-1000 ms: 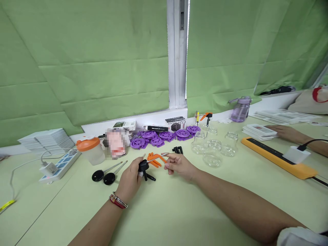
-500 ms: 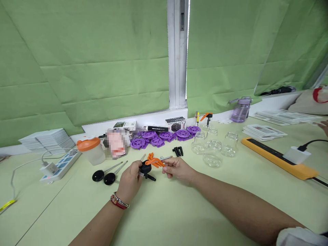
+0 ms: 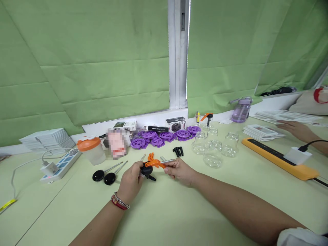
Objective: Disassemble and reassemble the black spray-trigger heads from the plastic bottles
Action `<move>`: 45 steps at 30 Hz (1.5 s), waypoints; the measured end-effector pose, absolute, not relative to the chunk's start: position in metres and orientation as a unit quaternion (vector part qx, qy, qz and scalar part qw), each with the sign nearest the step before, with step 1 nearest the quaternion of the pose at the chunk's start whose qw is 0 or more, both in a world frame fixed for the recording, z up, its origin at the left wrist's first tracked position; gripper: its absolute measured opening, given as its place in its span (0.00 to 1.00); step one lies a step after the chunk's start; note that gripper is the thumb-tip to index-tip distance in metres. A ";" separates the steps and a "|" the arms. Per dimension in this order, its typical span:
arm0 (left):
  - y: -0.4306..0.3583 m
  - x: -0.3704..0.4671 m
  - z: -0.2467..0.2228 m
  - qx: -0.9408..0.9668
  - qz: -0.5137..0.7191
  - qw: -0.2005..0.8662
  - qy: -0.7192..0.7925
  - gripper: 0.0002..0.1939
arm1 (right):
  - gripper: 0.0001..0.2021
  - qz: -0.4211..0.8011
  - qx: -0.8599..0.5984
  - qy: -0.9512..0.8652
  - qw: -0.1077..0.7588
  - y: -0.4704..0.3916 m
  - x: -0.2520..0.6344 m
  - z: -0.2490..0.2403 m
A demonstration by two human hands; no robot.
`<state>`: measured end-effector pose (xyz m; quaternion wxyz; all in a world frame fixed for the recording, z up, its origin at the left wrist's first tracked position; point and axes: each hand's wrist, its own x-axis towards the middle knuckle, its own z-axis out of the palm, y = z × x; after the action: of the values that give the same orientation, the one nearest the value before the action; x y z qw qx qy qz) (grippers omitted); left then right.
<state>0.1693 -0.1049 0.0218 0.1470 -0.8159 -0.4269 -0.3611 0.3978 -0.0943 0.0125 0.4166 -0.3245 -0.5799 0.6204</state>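
Observation:
My left hand [image 3: 131, 179] is closed around a black round part [image 3: 147, 169] with a short black spout pointing down and right. An orange lever piece [image 3: 154, 162] lies across the top of that part. From the right, my right hand [image 3: 180, 171] pinches the end of the orange lever, and a thin metal rod [image 3: 167, 161] runs beside its fingers. Left of my left hand, two black discs with metal rods [image 3: 109, 178] lie on the table. Several small black tubes [image 3: 178, 151] rest beyond my right hand.
Purple wheel-shaped parts [image 3: 166, 136] line the back, beside small boxes [image 3: 124, 125]. Clear glass jars [image 3: 212, 159] stand right of centre. An orange power strip [image 3: 279, 159] lies farther right, near another person's hand [image 3: 294, 130]. An orange-lidded cup [image 3: 91, 150] stands at left.
The orange lever has turned slightly against the black part, and the metal rod has tilted near my right hand. The other person's hand has come further in over the papers at right.

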 end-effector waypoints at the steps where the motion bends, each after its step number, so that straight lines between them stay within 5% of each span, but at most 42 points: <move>1: -0.105 0.170 0.022 -0.813 -0.362 0.139 -0.434 0.13 | 0.22 0.621 -0.325 -0.584 0.411 -0.094 0.398 0.012; 9: -0.110 0.176 0.022 -0.815 -0.354 0.030 -0.458 0.20 | 0.17 0.592 -0.310 -0.626 0.401 -0.100 0.396 0.016; 25: -0.105 0.170 0.021 -0.858 -0.369 0.137 -0.331 0.24 | 0.12 0.615 -0.319 -0.639 0.335 -0.098 0.398 0.013; 28: -0.105 0.170 0.022 -0.831 -0.400 0.139 -0.360 0.22 | 0.14 0.548 -0.330 -0.688 0.343 -0.088 0.404 0.011; 32: -0.104 0.169 0.022 -0.798 -0.415 0.123 -0.419 0.20 | 0.13 0.311 -0.416 -0.764 0.382 -0.070 0.415 0.005; 36: -0.103 0.169 0.022 -0.787 -0.422 0.110 -0.436 0.19 | 0.17 0.130 -0.459 -0.836 0.271 -0.062 0.422 0.000; 45: -0.102 0.168 0.022 -0.781 -0.419 0.119 -0.448 0.20 | 0.13 0.039 -0.446 -0.877 0.175 -0.063 0.420 0.000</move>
<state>0.1683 -0.1016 0.0216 0.1191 -0.7807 -0.4479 -0.4192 0.4204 -0.0634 0.0001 0.1747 -0.4465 -0.8767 0.0391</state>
